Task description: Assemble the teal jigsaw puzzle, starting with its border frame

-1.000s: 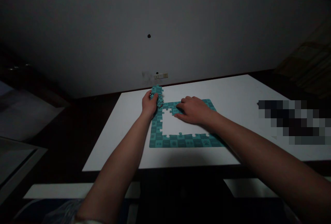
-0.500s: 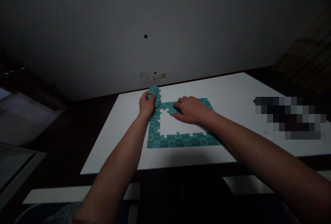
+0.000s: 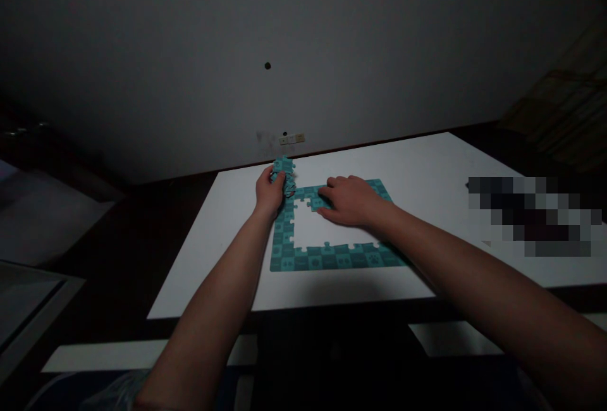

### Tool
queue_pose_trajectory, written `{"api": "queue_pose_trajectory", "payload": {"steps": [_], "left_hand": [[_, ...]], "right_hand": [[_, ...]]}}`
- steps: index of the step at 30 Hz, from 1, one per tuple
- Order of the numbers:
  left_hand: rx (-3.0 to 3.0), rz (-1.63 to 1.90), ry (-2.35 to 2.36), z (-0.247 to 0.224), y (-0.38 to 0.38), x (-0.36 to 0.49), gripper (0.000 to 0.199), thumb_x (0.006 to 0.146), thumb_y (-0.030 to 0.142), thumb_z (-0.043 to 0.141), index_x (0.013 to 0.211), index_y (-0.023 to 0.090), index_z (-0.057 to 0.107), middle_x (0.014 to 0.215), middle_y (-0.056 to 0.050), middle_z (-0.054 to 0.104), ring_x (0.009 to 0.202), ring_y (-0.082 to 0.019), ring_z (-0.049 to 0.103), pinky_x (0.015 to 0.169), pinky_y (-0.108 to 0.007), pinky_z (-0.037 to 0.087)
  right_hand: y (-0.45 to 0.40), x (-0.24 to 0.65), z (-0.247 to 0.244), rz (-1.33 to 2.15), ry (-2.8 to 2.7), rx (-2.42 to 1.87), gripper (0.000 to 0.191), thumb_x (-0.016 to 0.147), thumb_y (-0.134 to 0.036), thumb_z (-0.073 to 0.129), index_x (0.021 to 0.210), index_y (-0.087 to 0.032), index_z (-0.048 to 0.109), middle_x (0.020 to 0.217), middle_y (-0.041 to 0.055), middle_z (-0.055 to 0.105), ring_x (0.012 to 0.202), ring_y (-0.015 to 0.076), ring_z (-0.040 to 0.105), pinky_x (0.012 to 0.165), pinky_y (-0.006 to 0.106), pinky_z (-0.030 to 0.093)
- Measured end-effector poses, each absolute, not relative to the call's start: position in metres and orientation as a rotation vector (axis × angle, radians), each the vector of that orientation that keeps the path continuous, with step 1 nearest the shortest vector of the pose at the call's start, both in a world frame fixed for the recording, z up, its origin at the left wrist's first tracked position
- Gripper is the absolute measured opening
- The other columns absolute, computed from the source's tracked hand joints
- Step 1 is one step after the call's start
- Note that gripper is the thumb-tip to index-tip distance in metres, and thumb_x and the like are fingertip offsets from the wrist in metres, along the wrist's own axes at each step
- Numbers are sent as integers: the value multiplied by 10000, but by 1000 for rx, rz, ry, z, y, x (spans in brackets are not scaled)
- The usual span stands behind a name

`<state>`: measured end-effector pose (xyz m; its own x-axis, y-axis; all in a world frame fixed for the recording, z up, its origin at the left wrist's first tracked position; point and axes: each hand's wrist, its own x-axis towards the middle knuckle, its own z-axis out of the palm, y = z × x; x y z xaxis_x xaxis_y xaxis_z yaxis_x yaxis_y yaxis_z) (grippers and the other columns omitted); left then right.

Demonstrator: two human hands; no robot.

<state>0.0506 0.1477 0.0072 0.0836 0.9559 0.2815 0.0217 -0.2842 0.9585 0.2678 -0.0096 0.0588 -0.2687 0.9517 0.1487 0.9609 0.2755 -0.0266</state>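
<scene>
My left hand [image 3: 269, 192] is closed around a stack of teal jigsaw pieces [image 3: 284, 164], thumb on the near side, above the back left corner of the puzzle. A teal checkered jigsaw puzzle [image 3: 315, 262] with small printed marks lies flat on the white table; its frame surrounds a bare white middle. Palm down, my right hand [image 3: 351, 201] rests over the puzzle's back right part. Its thumb and index finger are apart, the fingertips touching joined pieces along the back row. That hand covers some of the puzzle's right side.
The white table [image 3: 208, 259] runs close to a grey wall with sockets [image 3: 291, 139]. A pixelated dark item [image 3: 531, 215] sits at the table's right side. Below the near edge are pale bars [image 3: 109, 355] and a dark gap.
</scene>
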Motion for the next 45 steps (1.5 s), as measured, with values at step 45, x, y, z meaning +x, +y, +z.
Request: {"api": "queue_pose_trajectory", "payload": {"steps": [45], "left_hand": [[1424,1291,972,6,145,54,381,951,459,865,1236,226,764,971,-38,791,716,-177,744,593,-304,671]], "right_hand": [[-12,289,65,1091,-2279,-1336,455,946,-454,889,1321,-195,897,935,62,845,802,220,698,753,338,506]]}}
